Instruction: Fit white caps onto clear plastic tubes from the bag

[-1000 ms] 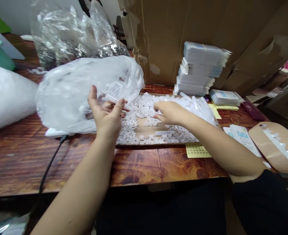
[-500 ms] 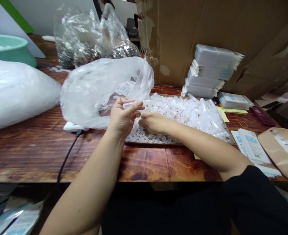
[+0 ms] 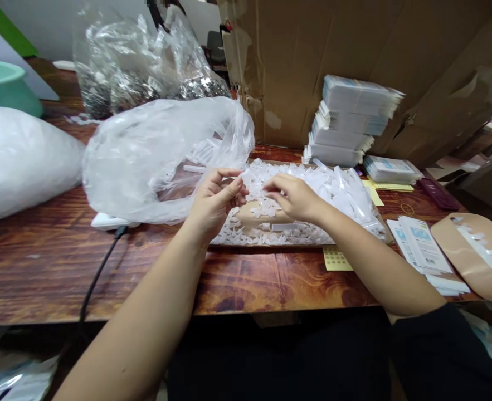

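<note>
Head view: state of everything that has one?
left hand: grip pinched shut, contents too small to tell
right hand: grip pinched shut over the white pieces
white pieces: loose, heaped on tray
tray: lying flat, middle bare
plastic bag: on its side, mouth open
packets: stacked
cable: plugged into white block

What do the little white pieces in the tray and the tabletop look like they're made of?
Little white pieces: probably plastic, milky, translucent and faintly shiny. Tabletop: wood or a wood-print laminate, reddish-brown swirling grain under a glossy surface; which one is unclear.
</note>
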Demonstrator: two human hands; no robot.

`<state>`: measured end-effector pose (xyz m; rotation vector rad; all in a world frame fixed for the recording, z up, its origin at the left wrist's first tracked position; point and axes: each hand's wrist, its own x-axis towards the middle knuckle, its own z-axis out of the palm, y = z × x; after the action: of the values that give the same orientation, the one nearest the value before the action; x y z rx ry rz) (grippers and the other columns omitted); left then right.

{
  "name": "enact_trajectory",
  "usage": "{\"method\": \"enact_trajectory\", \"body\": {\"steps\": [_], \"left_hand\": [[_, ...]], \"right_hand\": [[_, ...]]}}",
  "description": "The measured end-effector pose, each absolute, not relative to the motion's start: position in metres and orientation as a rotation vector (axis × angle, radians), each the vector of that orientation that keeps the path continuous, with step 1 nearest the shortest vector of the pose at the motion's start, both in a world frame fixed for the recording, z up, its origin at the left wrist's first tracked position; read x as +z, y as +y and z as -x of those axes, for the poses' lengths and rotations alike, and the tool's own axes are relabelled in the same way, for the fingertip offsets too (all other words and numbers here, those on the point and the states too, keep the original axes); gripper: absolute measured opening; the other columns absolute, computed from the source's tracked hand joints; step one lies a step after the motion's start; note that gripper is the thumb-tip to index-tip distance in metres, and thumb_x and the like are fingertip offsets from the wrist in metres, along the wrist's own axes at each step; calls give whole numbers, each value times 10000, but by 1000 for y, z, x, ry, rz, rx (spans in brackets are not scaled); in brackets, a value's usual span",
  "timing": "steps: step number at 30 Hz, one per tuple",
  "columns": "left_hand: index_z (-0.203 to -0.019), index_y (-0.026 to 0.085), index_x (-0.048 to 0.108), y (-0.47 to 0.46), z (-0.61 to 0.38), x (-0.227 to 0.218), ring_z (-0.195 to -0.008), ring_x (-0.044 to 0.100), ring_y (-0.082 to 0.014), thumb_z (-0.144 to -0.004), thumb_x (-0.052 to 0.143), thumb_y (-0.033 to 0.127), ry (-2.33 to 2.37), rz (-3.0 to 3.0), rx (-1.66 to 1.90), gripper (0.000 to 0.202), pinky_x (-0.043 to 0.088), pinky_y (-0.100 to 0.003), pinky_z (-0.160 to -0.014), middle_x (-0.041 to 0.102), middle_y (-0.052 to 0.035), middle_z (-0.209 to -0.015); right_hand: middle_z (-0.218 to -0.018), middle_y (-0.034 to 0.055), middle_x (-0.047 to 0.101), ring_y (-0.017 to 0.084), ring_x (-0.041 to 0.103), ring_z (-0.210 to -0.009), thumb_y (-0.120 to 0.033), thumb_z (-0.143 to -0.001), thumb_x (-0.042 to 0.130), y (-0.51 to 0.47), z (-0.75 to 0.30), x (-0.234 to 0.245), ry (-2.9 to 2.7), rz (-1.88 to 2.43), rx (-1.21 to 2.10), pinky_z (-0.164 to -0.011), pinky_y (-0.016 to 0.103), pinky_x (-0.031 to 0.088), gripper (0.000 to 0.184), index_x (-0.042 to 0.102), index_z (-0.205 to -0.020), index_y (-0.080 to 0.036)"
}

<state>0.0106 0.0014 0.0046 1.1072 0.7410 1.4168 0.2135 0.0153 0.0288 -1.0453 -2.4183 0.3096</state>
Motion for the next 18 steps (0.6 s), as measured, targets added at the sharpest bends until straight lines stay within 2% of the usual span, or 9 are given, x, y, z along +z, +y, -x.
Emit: {"method": "enact_trajectory", "body": {"steps": [5,10,15,18], "left_hand": [[-843,178,726,-5,-22,-1,-543,546,-98,-649,972,403,740,-1193,1252,386,438,-224,-522,660,-5,-639],[-829,190,732,-9,-23,-6,-600,574,-114,-628,978,416,797,-1206,1168,391,475,-238,-567,666,-7,-703],[-803,198,707,-12,-24,-9,-569,523,-105,-653,962,433,837,-1306,1098,377,435,-239,-526,635,3,-703],[-764,198,682,-15,-26,-7,-599,523,-111,-651,963,418,832,-1414,1049,374,441,-239,-550,650,-2,-723]], "right_hand": [[-990,71,717,200,629,-929,-224,-1020,544,1,-240,26,-2089,897,191,-873,365,494,128,664,-979,-204],[-947,83,677,196,621,-899,-179,-1038,473,-5,-240,25,-2230,782,126,-841,344,517,203,658,-955,-187],[-926,111,648,213,572,-871,-106,-1041,364,-18,-244,25,-2444,834,-65,-831,365,505,332,667,-917,-160],[-918,115,666,208,581,-844,-107,-1039,381,-25,-251,21,-2498,847,-9,-810,357,518,323,677,-918,-149]]}}
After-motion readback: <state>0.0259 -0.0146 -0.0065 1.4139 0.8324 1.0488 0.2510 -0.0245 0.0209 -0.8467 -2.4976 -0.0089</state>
